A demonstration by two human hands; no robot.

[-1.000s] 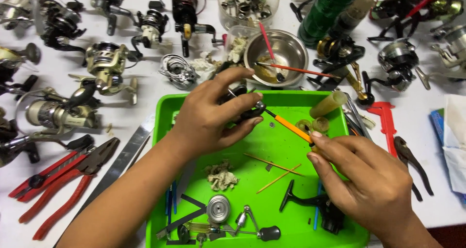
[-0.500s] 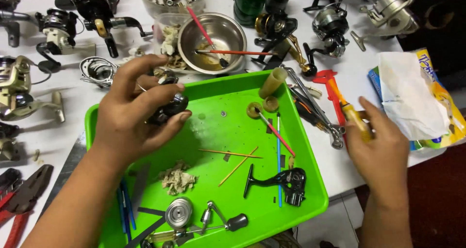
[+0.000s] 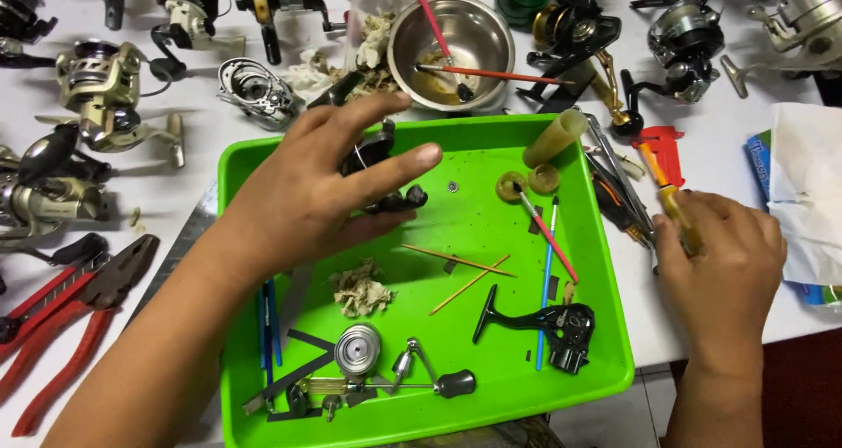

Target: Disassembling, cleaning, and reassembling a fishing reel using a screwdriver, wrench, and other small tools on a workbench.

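My left hand [image 3: 307, 193] hovers over the upper left of the green tray [image 3: 614, 387], with its fingers closed around a small black reel part [image 3: 396, 200]. My right hand [image 3: 724, 268] rests on the white table just right of the tray and grips a yellow-handled screwdriver [image 3: 674, 204], which points up toward a red caliper [image 3: 660, 141]. In the tray lie a black reel body with a handle [image 3: 553, 325], a silver spool [image 3: 358, 350], a crank arm with a knob [image 3: 430, 379], two wooden sticks [image 3: 465, 272], a red brush [image 3: 551, 233] and a wad of dirty tissue [image 3: 360, 292].
A steel bowl [image 3: 469, 40] with brushes stands behind the tray. Several fishing reels [image 3: 105, 106] crowd the table's left and back. Red pliers [image 3: 66, 316] lie at the left. Metal tools [image 3: 614, 185] line the tray's right edge. White paper [image 3: 807, 193] lies at the far right.
My right hand has left the tray's middle and moved right onto the table with the screwdriver. My left hand still holds the black part. The view has shifted.
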